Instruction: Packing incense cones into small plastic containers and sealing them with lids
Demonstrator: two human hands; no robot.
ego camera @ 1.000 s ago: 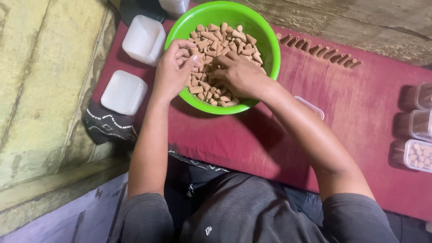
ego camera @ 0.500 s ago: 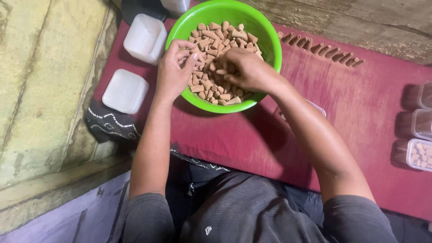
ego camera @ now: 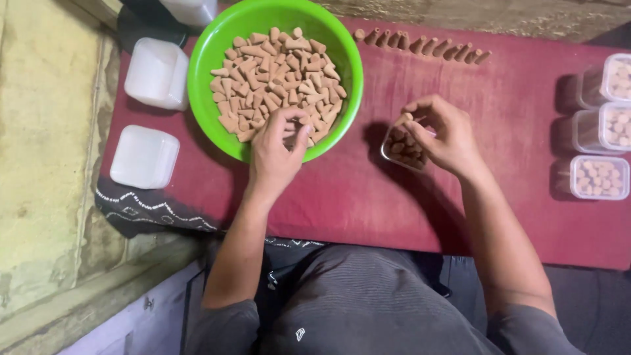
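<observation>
A bright green bowl heaped with small tan cones stands on a dark red cloth. My left hand rests over the bowl's near rim, fingers pinching among the cones. To the right, my right hand hovers over a small clear container partly filled with cones, its fingertips pinched on a cone at the container's mouth.
A row of several cones stands along the cloth's far edge. Three clear containers filled with cones sit at the right edge. White lidded boxes lie at the left. A rough yellowish floor borders the left side.
My right hand has left the green bowl and moved right to the small clear container. My left hand has slid to the bowl's near rim.
</observation>
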